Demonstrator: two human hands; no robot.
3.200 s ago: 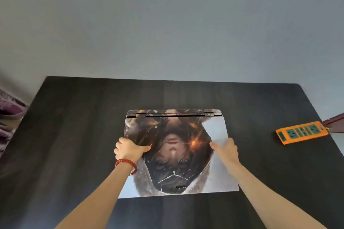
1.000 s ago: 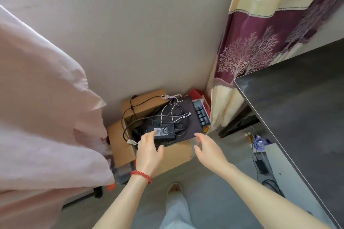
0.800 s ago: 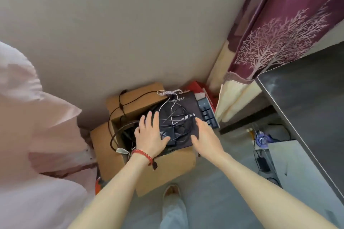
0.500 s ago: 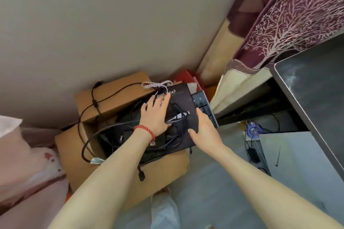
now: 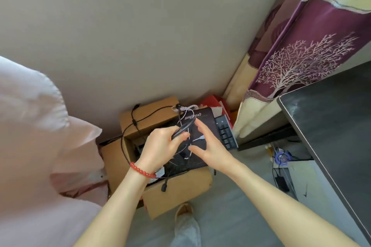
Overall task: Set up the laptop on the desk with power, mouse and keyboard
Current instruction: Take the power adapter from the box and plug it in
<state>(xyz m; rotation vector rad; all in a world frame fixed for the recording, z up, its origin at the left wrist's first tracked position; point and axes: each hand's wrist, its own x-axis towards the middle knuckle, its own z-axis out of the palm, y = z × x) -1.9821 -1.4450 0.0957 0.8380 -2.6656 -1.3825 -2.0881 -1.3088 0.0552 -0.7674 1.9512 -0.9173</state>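
Note:
An open cardboard box [image 5: 176, 192] stands on the floor against the wall. In it lies a black flat case [image 5: 202, 118] under tangled black cables. My left hand [image 5: 160, 146], with a red bead bracelet, grips a loop of black cable [image 5: 185, 126] lifted above the box. My right hand [image 5: 210, 144] hovers beside it, fingers straight and spread, over the black case. A dark keyboard [image 5: 225, 132] sticks up at the box's right side. The laptop is out of view.
The dark desk [image 5: 341, 126] fills the right edge. A purple and cream curtain [image 5: 301, 56] hangs behind it. Pink fabric [image 5: 36, 146] bulges at the left. Cables and an adapter [image 5: 282, 182] lie on the floor under the desk. My foot [image 5: 183, 209] stands before the box.
I turned from the laptop on the desk to the box on the floor. My left hand went from pressing flat on the cables to lifting a cable loop; my right hand let go of the case's edge.

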